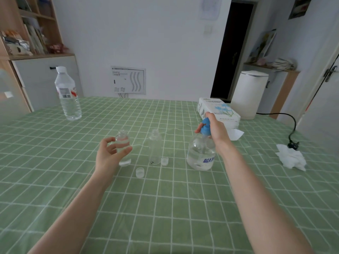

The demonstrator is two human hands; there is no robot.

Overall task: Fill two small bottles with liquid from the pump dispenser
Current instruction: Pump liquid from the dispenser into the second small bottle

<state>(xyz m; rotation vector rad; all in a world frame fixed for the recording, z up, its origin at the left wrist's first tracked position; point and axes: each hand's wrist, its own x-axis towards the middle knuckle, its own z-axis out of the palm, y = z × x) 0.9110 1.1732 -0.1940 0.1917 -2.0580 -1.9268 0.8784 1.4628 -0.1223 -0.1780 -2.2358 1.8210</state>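
- The left small bottle (124, 150) is found left of centre in the frame, upright on the green checked tablecloth (165, 208).
- It is bracketed by the left hand (110, 153): the thumb is laid across its front, and the curved fingers (111, 142) are spread at its left side. Whether the bottle is actually pressed cannot be told.
- The bottle is seen to be clear and uncapped, with a threaded neck; its fill level cannot be made out.
- The second small bottle (155, 149) is placed just right of the first, upright, clear and uncapped, and is touched by neither hand.
- Two small clear caps (164, 160) (140, 172) are laid on the cloth in front of the bottles.
- The pump dispenser (201, 154) is set right of centre; its blue pump head is wrapped by the curled fingers of the right hand (213, 128).
- The dispenser is shown as a clear, round-shouldered bottle with blue lettering, and clear liquid is held in its lower part.
- A larger water bottle (67, 94) is stood at the upper left, a tissue pack (219, 110) is laid behind the right hand, and a crumpled tissue (291, 159) is seen at the right edge.
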